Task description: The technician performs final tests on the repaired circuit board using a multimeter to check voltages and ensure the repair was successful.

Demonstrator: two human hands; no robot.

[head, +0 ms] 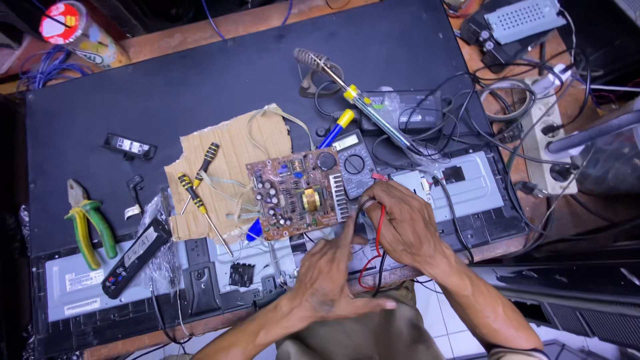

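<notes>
- Our left hand (333, 280) lies open at lower centre, index finger stretched up to the near edge of the brown circuit board (298, 193) at mid-frame, gripping nothing.
- Our right hand (400, 223), just right of the board, curls around the red and black probe leads (379, 233); we cannot tell how tightly.
- The multimeter (353, 163) sits touching the board's upper right corner.
- We judge it best to brace the board with the left finger, keep the leads off the soldering iron (373, 113) above, and touch one point only.
</notes>
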